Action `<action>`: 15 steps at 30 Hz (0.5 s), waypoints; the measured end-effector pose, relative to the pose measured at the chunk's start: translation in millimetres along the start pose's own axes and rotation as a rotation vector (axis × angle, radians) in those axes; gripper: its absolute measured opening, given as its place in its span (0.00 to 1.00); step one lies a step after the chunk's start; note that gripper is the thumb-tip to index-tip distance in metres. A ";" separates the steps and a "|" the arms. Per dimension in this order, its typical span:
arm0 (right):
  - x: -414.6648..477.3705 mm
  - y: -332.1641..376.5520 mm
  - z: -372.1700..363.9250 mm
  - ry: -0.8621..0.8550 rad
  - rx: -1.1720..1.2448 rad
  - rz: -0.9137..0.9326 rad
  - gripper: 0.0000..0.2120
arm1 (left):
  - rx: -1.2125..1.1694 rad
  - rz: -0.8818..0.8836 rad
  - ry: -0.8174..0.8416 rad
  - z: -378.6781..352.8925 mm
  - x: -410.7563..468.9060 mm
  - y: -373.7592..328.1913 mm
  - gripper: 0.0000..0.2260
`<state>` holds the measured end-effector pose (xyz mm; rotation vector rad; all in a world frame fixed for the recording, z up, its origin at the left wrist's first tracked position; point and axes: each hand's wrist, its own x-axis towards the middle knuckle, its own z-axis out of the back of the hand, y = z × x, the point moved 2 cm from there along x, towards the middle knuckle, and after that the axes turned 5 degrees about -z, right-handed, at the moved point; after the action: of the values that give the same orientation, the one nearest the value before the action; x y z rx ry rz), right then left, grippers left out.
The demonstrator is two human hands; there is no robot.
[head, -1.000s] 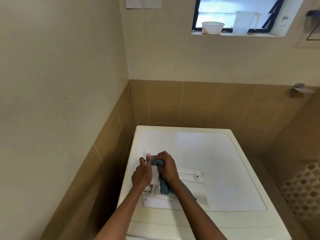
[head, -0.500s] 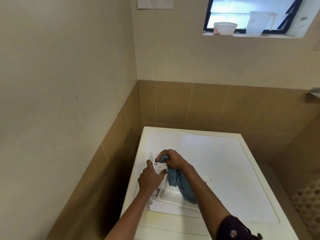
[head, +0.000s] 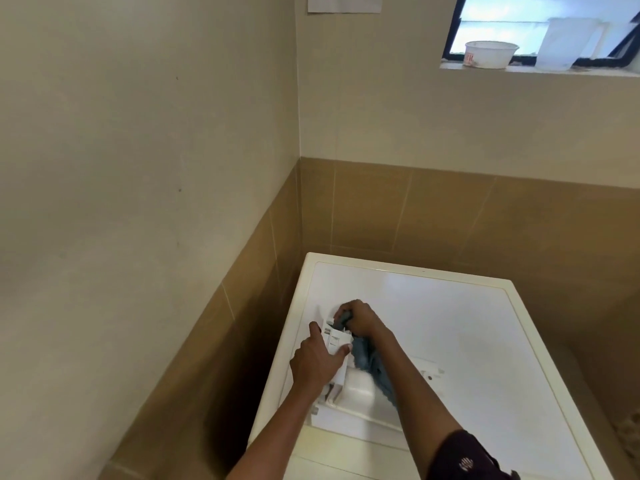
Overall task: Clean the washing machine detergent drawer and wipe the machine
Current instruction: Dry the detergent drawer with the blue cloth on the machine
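Observation:
The white detergent drawer [head: 337, 341] lies on top of the white washing machine [head: 450, 313], near its left side. My left hand [head: 317, 362] grips the drawer's near left side, thumb across its top. My right hand [head: 360, 318] holds a blue-grey cloth [head: 372, 365] bunched at the drawer's far end, pressing it into the compartments. The rest of the cloth hangs down under my right forearm over the drawer's wider white tray part [head: 360, 393].
The machine stands in a corner, with a beige wall close on the left and brown tiles behind. A window ledge high at the right holds a white bowl [head: 490, 53] and a clear jug [head: 568, 41]. A paper sheet [head: 344, 3] hangs on the back wall.
My right hand with the cloth has stayed at the drawer's far end, working it in. The camera has swung left, so the machine sits further right in view.

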<state>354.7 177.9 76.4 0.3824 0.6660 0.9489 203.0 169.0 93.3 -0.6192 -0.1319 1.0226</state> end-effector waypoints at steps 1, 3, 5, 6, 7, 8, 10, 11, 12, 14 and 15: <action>0.1 -2.0 -0.9 0.039 0.026 0.041 0.18 | -0.006 0.010 0.004 0.2 -0.4 0.4 0.36; -0.5 -10.2 -0.5 0.117 0.048 0.069 0.20 | -0.014 0.026 0.011 1.1 -0.8 0.0 0.36; 3.2 -11.8 -0.8 0.158 0.016 0.038 0.21 | -0.004 0.028 0.014 1.7 -0.1 -1.1 0.36; 6.5 -10.3 -3.1 0.156 -0.016 0.016 0.21 | 0.002 0.026 0.012 2.7 -0.7 -2.1 0.35; 7.7 -7.2 -6.4 0.146 -0.065 -0.002 0.19 | 0.005 0.028 0.011 3.7 -1.5 -2.8 0.35; 6.1 -3.5 -9.3 0.101 -0.165 -0.030 0.16 | 0.008 0.027 0.005 3.9 -2.0 -2.6 0.35; 2.0 -3.4 -9.9 -0.093 -0.336 -0.074 0.14 | 0.019 0.034 0.005 3.0 -1.7 -2.2 0.35; 0.6 -5.4 -8.7 -0.165 -0.314 -0.083 0.13 | 0.015 0.037 0.002 1.5 -0.2 -0.4 0.34; -1.2 -8.2 -5.9 -0.229 -0.208 -0.077 0.13 | -0.011 0.042 -0.004 1.4 1.3 0.3 0.31; -13.1 -11.0 1.7 -0.303 0.015 -0.020 0.15 | -0.126 0.057 -0.010 4.5 0.3 -1.2 0.29; -21.8 -10.3 5.2 -0.296 0.063 0.038 0.17 | -0.170 0.055 -0.016 5.8 -1.3 -2.5 0.31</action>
<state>355.7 153.9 82.0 0.5807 0.4206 0.8866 202.0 169.4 99.6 -0.7725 -0.2186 1.0766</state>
